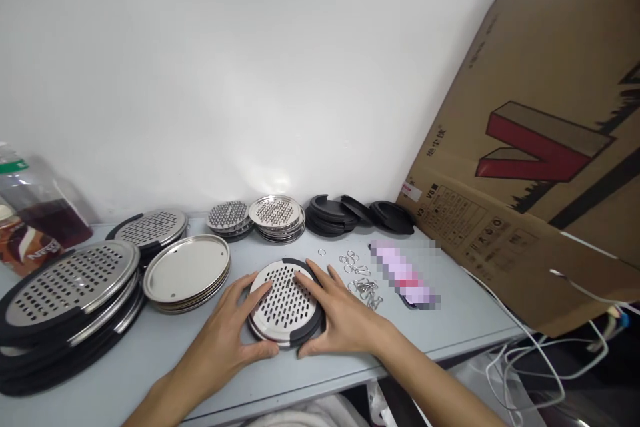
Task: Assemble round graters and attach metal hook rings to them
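Observation:
A round metal grater (286, 303) with a slotted face and a black plastic rim section lies on the table in front of me. My left hand (239, 325) grips its left edge, with the thumb at the near edge and a finger over the slotted face. Around the black rim on the right, my right hand (343, 312) holds the same grater, its fingertips reaching onto the top and far edge. Just right of that hand lies a small heap of metal rings and clips (366, 285). Left of my left hand is a stack of plain round metal plates (189, 270).
Larger graters (70, 287) are stacked at left, near bottles (55, 203). Slotted discs (276, 213) and black plastic rims (333, 213) stand along the wall. A blurred-out phone (403, 273) lies at right, beside a big cardboard box (530, 147) and loose white cables (530, 373).

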`<state>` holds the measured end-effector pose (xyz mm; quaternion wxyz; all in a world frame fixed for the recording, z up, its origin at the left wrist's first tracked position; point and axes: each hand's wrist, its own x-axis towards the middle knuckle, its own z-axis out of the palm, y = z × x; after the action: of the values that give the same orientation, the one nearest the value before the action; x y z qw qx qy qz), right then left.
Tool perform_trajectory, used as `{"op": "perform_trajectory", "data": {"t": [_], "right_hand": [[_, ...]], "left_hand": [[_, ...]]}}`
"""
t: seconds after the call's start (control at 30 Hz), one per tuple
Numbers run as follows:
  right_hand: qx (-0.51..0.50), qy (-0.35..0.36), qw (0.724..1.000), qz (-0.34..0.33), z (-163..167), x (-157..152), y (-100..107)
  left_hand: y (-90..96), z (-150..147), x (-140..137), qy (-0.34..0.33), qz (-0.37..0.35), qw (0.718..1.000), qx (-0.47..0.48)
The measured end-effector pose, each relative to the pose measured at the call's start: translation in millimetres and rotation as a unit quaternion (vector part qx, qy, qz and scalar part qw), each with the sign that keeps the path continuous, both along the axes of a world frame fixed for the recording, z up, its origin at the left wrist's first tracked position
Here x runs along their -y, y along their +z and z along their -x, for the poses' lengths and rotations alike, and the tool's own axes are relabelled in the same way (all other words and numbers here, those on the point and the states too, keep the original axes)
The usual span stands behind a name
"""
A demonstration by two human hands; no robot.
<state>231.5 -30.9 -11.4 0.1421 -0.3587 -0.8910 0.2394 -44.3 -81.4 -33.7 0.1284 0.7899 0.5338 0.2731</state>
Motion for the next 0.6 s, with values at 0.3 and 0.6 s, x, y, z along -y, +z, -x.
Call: {"op": "perform_trajectory", "data": {"t": [0.3,0.6], "right_hand": [[0.0,0.018,1.0,0.015,-5.7,-1.4,11.6],[-0.03,-0.002,1.0,0.003,0.0,2.5,9.7]], "left_hand": [[-7.8,20.4,-3.8,-0.02,-0.022,1.0,0.001],[-5.7,21.3,-14.7,0.004,-0.045,0.999,0.02]]}}
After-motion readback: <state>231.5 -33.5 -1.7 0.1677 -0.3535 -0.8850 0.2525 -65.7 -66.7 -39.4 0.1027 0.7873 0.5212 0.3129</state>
